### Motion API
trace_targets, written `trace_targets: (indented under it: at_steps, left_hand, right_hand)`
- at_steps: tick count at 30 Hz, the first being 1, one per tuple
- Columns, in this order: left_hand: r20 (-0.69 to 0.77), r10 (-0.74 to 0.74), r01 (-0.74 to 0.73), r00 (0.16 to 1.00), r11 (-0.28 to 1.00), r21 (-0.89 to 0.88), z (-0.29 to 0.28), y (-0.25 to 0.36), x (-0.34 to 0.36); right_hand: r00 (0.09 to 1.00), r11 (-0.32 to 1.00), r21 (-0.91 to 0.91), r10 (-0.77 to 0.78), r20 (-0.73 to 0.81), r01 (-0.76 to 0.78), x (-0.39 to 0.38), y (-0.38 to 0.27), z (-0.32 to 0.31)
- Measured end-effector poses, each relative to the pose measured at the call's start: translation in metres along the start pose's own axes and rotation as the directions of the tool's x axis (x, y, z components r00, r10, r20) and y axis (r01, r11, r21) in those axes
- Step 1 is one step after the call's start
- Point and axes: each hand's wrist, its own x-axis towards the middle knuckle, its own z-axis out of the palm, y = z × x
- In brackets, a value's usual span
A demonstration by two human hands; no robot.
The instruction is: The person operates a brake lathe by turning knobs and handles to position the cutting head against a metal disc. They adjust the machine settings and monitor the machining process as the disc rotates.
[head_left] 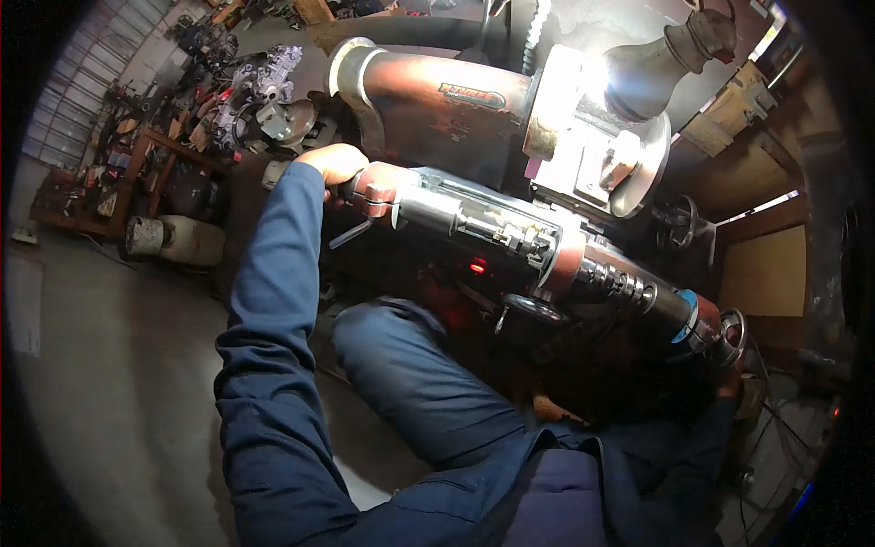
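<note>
My left hand [335, 166], at the end of a blue sleeve, is closed around the dark knob [346, 190] at the left end of a reddish-brown grinding machine. Beside it is a clamp collar [375, 190] with a short metal lever [352, 233] hanging down. A shiny metal spindle with a slim workpiece [492, 228] runs along the machine toward the right. In shadow at the far right, my right hand [729, 376] reaches up to a metal handwheel [732, 337], its fingers at the rim. A smaller handwheel [533, 308] sits at the machine's front.
A bright work lamp [638, 80] lights a grinding wheel [649, 164] behind the spindle. A large reddish-brown housing [447, 96] stands at the back. My bent knee [392, 342] is close before the machine. Cluttered metal parts [273, 77] and a white cylinder [187, 239] lie left.
</note>
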Motion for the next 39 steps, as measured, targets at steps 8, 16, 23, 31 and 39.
trace_targets:
  at_steps: [8, 16, 23, 31, 39]
  left_hand:
    - [0.007, 0.009, -0.009, 1.000, 1.000, 0.009, -0.001, -0.004, 0.002]
    - [0.014, 0.017, -0.017, 1.000, 0.999, 0.028, -0.002, -0.010, 0.014]
    - [0.029, 0.016, -0.017, 0.999, 0.999, 0.051, -0.002, 0.005, 0.011]
    - [0.013, -0.019, 0.018, 1.000, 0.999, 0.046, -0.002, -0.011, 0.006]
    - [-0.426, 0.725, -0.432, 0.542, -0.194, -0.881, 0.072, -0.070, 0.048]
  right_hand:
    - [0.907, 0.991, -0.102, 0.124, 0.403, -0.090, 0.009, -0.023, -0.079]
    - [0.926, 0.957, 0.243, 0.061, 0.373, -0.161, 0.052, -0.015, -0.066]
    - [0.973, 0.981, 0.142, 0.098, 0.210, -0.129, 0.067, 0.035, -0.061]
    - [0.884, 0.967, 0.231, -0.014, 0.468, -0.107, 0.039, -0.060, -0.092]
    - [0.909, 0.983, 0.177, -0.035, 0.416, -0.043, 0.027, -0.038, -0.079]
